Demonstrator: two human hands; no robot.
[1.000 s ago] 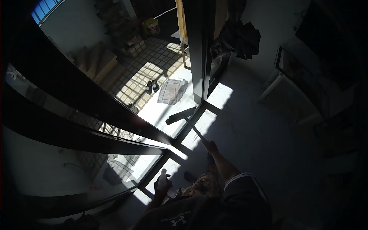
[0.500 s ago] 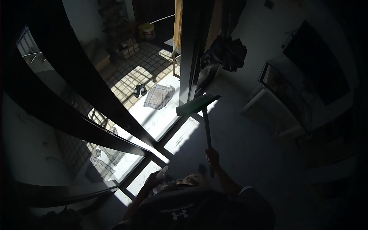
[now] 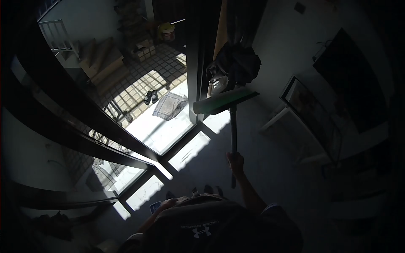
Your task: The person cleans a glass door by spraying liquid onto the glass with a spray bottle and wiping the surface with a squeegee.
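My right hand (image 3: 235, 163) is closed round the handle of a squeegee (image 3: 233, 135). Its wide, greenish head is raised and slightly tilted, in front of the dark door frame (image 3: 198, 55) and below a dark gathered curtain (image 3: 238, 65). Low beside my body, my left hand (image 3: 168, 203) is mostly hidden by my dark shirt (image 3: 198, 215). Next to its fingers shows part of a spray bottle (image 3: 155, 206) with a blue and white label; the grip itself is barely visible.
Dark-framed glass door panels (image 3: 97, 122) stand at the left. Outside lie a checked cloth (image 3: 170, 106) and dark shoes (image 3: 151, 97) near the tiles; a bucket (image 3: 167, 33) stands farther back. A framed panel (image 3: 310, 114) on a pale support stands at the right.
The squeegee has moved up and right, towards the curtain, with my right hand still on it. My left hand has dropped closer to my body, and the bottle's pale top is out of sight.
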